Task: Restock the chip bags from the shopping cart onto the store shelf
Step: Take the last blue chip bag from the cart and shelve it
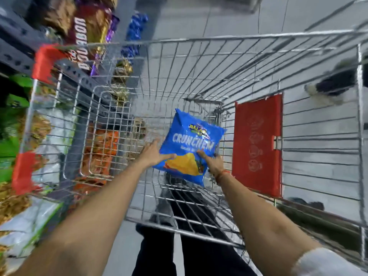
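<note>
A blue chip bag (191,140) with white lettering and a yellow chip picture sits deep inside the wire shopping cart (199,40). Both my arms reach down into the cart. My left hand (153,152) grips the bag's lower left edge, thumb lying across the front. My right hand (211,162) holds the bag's lower right edge, forefinger on its face. The store shelf (18,46) runs along the left side, blurred, packed with snack packs.
A red flap (257,144) hangs on the cart's right inner wall. Red corner guards (44,62) mark the cart's left rim. Brown biscuit packs (83,30) and green and white bags (14,144) fill the shelves. Grey tiled floor (219,14) lies beyond the cart.
</note>
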Available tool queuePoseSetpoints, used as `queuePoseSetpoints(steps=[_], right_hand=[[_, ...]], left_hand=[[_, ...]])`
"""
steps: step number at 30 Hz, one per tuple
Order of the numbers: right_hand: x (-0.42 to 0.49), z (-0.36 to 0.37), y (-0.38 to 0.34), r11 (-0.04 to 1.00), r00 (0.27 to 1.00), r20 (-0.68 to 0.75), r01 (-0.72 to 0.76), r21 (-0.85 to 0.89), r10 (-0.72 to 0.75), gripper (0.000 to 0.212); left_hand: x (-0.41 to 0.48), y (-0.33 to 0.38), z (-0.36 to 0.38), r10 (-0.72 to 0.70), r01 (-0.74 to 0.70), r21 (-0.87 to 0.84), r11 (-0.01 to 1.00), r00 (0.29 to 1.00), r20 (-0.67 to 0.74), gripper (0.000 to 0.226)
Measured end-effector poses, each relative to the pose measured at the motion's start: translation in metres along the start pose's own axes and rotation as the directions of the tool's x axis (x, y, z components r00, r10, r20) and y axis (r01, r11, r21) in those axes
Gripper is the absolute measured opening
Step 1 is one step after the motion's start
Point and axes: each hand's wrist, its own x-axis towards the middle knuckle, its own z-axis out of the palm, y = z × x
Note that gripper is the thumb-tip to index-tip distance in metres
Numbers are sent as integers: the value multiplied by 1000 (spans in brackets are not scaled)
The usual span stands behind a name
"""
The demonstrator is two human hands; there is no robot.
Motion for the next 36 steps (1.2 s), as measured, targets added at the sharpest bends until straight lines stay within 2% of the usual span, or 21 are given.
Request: queuePoseSetpoints(steps=[2,5,7,9,11,13,16,17,18,20,22,25,27,30,31,33,36], right_hand=[[-10,5,-9,997,999,28,-35,73,33,62],[-7,9,-9,995,995,76,-63,77,57,34],[-6,12,-9,995,998,39,-51,85,48,22],[-2,17,-9,991,999,16,-51,126,50,37],[-1,23,-8,981,1000,9,-27,194,26,40],[0,25,-12,971,1000,12,-9,240,6,32],[-5,27,-24,973,998,28,57,224,-64,31],[-9,27,-29,979,997,25,69,194,-76,33],[-13,26,-34,982,996,30,79,174,-85,35],[-21,24,-43,982,992,75,87,170,-101,34],[-36,25,-59,978,982,130,111,175,-135,29],[-52,29,-85,965,960,169,192,178,-223,27],[-70,36,-108,947,937,183,267,178,-299,30],[-105,50,-140,914,893,208,366,176,-398,28],[-118,55,-151,901,877,222,390,189,-426,27],[-147,65,-172,872,843,237,438,219,-483,22],[-205,83,-209,811,761,286,522,265,-583,19]], left_hand=[[17,-9,10,-52,53,-11,999,998,46,133],[38,-17,21,-117,120,-56,991,992,54,152],[52,-25,29,-161,166,-91,982,985,54,152],[54,-24,30,-195,198,-126,972,980,43,151],[54,-24,31,-190,193,-176,965,981,36,143],[41,-15,27,-129,135,-226,965,991,40,123],[27,-5,24,-68,102,-380,919,992,102,71],[22,-5,21,-56,107,-413,905,990,132,69],[18,-4,16,-44,109,-436,893,987,156,76],[9,-6,3,-8,82,-435,897,986,169,104],[-2,-11,-9,4,72,-447,892,986,166,118],[-23,-7,-27,55,33,-551,834,988,142,112],[-49,2,-46,117,-52,-607,793,991,68,98],[-93,14,-73,218,-208,-643,737,974,-66,48],[-107,16,-83,234,-257,-645,720,964,-123,41],[-138,18,-103,254,-343,-642,686,939,-231,43],[-189,15,-139,268,-455,-625,634,888,-374,79]])
